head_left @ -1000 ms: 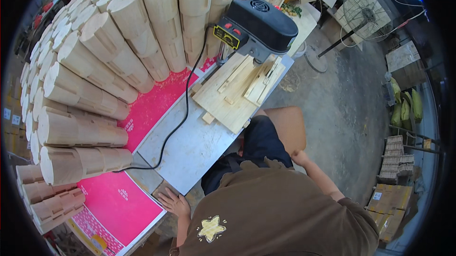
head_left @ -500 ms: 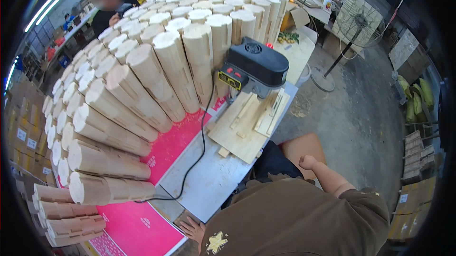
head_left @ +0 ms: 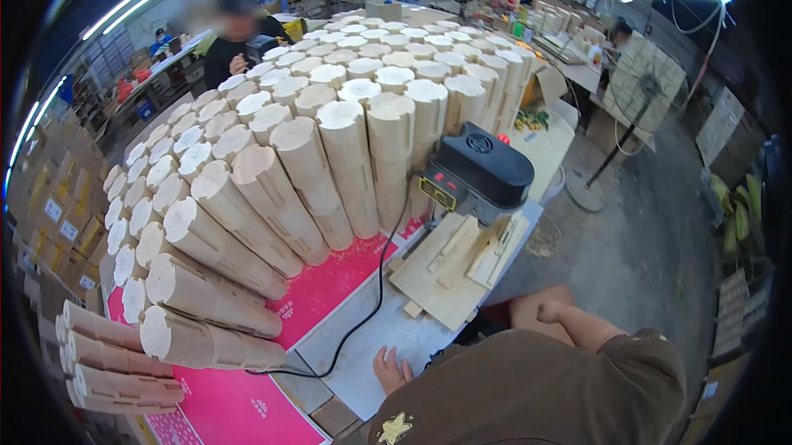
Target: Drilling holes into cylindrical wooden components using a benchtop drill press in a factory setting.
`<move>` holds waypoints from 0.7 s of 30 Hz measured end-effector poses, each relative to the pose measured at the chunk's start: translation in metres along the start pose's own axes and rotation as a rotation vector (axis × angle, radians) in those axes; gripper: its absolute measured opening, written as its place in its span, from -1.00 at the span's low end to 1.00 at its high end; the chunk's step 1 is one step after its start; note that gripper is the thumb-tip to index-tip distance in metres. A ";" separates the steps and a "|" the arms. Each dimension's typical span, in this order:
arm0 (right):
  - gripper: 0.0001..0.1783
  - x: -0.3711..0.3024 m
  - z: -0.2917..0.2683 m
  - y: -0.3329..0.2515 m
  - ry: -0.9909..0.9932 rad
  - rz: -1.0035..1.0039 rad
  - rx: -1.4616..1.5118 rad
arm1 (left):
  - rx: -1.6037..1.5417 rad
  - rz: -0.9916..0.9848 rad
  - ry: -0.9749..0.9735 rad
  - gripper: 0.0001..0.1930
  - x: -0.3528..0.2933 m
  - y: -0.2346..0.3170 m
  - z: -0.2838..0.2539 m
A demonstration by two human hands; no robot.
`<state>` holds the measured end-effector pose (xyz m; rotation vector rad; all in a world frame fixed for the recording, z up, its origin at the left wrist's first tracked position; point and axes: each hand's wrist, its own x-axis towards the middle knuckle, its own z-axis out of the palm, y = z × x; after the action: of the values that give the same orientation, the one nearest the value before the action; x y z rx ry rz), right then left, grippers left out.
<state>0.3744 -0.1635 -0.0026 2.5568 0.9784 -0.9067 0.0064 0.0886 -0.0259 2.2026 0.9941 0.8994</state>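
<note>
Drill press stands on the table; I judge this a pause, and working it calls for bringing my left hand forward. Its grip looks wide, empty; my right hand's I can't tell.

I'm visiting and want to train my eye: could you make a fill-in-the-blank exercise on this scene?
The pale cylinders are made of ____.
The machine's housing is coloured ____.
The yellow figure on the brown shirt is a ____.
The hand nearer the cable is the person's ____ one.

Missing words: wood; black; star; left.
</note>
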 end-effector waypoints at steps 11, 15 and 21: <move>-0.62 0.103 -0.003 0.103 -0.536 0.112 -0.070 | 0.359 -0.103 0.011 -0.56 0.014 0.004 0.037; -0.64 0.116 -0.021 0.088 -0.538 0.028 -0.148 | 0.436 -0.069 -0.023 -0.58 0.016 0.006 0.035; -0.66 0.074 -0.036 0.053 -0.296 0.117 0.076 | 0.378 -0.057 0.009 -0.58 0.008 0.006 0.039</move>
<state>0.4695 -0.1498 -0.0210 2.4155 0.7133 -1.2633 0.0424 0.0832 -0.0429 2.4623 1.3130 0.7436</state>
